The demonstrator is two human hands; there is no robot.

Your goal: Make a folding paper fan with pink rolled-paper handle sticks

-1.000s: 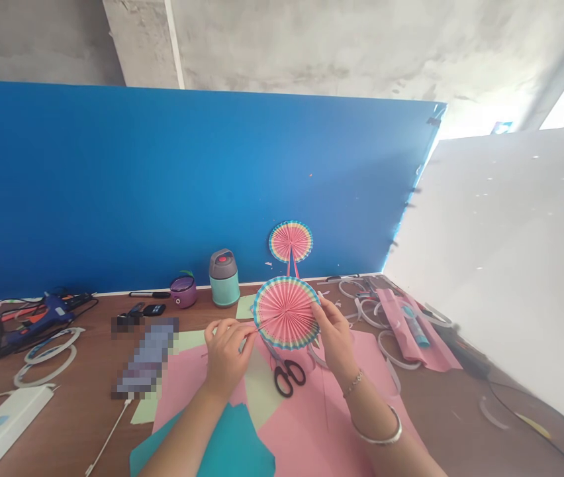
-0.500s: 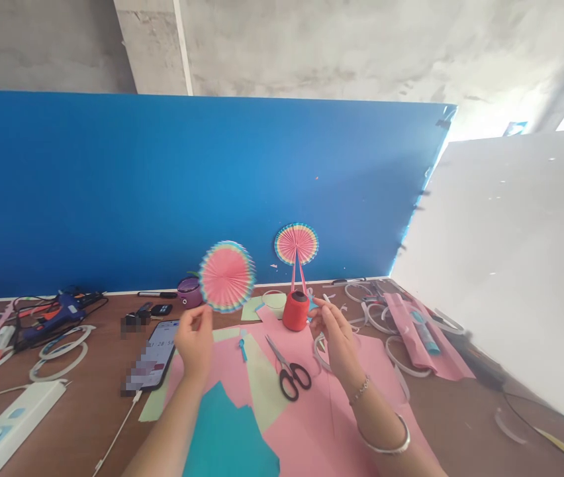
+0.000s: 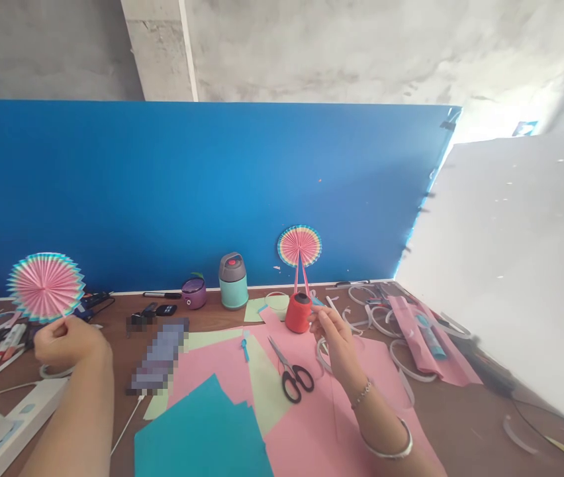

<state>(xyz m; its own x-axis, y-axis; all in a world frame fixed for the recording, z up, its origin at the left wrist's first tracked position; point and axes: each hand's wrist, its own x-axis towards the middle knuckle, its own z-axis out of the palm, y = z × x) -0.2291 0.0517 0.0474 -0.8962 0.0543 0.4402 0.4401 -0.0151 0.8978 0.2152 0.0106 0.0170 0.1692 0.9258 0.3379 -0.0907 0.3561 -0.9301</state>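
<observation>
At the left, my left hand (image 3: 71, 341) is closed on the lower edge of a round pleated paper fan (image 3: 46, 288), pink with a yellow and blue zigzag rim, held upright. My right hand (image 3: 334, 334) has its fingers bent together just right of a red thread spool (image 3: 298, 314); I cannot make out anything in them. A second paper fan (image 3: 299, 246) with two pink strip handles stands behind the spool. Black-handled scissors (image 3: 292, 379) lie partly spread on pink paper (image 3: 306, 430). Teal paper (image 3: 207, 434) covers the near side.
A phone (image 3: 160, 358) with a cable lies left of the papers. Behind stand a purple pot (image 3: 193, 293) and a mint vacuum flask (image 3: 233, 285). A white power strip (image 3: 24, 424) is at the near left. White plastic strips (image 3: 411, 361) clutter the right. A blue partition (image 3: 187, 185) closes the back.
My left hand has carried the paper fan far to the left, uncovering the mint flask. The right hand stays beside the spool.
</observation>
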